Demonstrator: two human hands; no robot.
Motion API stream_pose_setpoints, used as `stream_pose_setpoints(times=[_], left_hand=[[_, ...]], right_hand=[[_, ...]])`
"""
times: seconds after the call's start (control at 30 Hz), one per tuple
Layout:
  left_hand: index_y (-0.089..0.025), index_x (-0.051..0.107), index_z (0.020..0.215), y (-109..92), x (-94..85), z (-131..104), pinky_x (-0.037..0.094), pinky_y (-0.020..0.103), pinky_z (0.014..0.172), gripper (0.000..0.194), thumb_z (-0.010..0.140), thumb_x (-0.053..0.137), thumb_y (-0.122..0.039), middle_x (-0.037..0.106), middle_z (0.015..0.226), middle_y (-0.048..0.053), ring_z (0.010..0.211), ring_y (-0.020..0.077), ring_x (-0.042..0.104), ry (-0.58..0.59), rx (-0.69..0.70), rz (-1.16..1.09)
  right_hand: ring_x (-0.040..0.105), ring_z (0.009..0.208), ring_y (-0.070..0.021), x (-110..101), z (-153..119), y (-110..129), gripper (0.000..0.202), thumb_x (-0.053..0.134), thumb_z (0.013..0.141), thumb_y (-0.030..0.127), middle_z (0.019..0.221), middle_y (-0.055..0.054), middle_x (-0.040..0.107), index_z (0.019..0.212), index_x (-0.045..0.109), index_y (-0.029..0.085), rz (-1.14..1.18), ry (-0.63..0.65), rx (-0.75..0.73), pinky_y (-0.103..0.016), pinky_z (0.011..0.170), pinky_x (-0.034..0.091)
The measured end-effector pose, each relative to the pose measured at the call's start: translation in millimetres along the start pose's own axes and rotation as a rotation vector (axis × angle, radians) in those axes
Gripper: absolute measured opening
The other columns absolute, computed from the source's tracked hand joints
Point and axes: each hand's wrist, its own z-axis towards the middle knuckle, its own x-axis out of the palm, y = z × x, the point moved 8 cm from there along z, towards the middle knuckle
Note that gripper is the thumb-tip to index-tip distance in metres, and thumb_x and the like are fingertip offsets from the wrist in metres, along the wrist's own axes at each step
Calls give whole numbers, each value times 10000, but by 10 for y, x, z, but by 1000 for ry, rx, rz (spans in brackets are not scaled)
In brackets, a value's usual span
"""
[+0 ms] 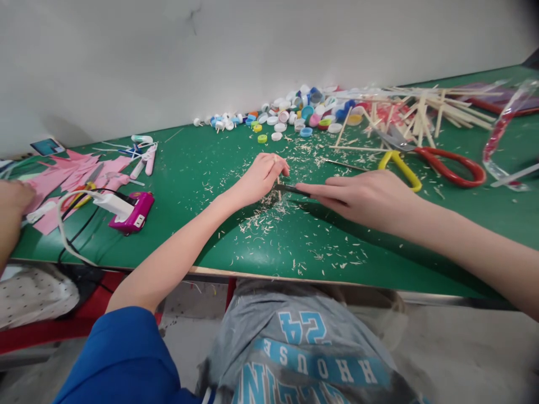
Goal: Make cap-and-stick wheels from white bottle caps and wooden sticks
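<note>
Thin wooden stick (279,194) is pinched around mid-frame by the left hand (261,178), dark knife (293,190) gripped in the right hand (370,199) right up against it; probably light, stiff but easily snapped, so best held by the end away from the knife

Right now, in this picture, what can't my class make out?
All in the head view:
1. Top of the thin pale wooden stick: hidden by the bare left hand.
2. Right end of the dark narrow tool: covered by the bare right hand.
3. Rest of the co-worker's bare arm: cut off by the left edge.
4. Details on the small rectangular screen: too small.
</note>
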Motion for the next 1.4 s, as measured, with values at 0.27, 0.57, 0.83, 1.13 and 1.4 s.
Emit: stream_pose_setpoints(times=[0.27,0.57,0.83,1.13,1.4], left_hand=[[-208,602,863,-22,-15,-10,403,376,1108,534,1090,207,-488,716,1101,79,1152,179,586,-7,35,-10],[-222,531,807,-40,-12,-6,414,387,1082,599,1052,150,-613,723,1054,84,1090,180,597,-19,72,-27],[-226,511,821,-24,-2,-5,433,390,1048,634,1017,116,-681,694,1004,87,1050,190,584,-23,56,-17],[-220,562,913,-22,13,-26,438,393,1044,633,1022,128,-669,670,1025,97,1078,211,554,-7,9,-1],[-211,562,912,-15,8,-19,447,394,1032,625,1037,124,-639,668,1019,102,1061,216,543,-1,-20,12]], right_hand=[[417,525,-100,17,4,65,433,358,1075,374,745,27,694,1412,627,401,8,22,-28,-268,489,179],[354,498,-99,12,-21,95,437,363,1069,366,708,23,664,1421,622,387,-23,18,-29,-276,500,169],[376,504,-95,28,16,142,442,339,1076,382,722,29,680,1406,634,388,-5,23,-75,-260,485,163],[453,537,-100,93,18,127,473,323,1070,388,825,-3,720,1450,602,347,108,141,-42,-272,488,194],[496,565,-108,83,-7,112,456,357,1061,368,847,1,734,1436,615,345,142,161,-36,-273,496,223]])
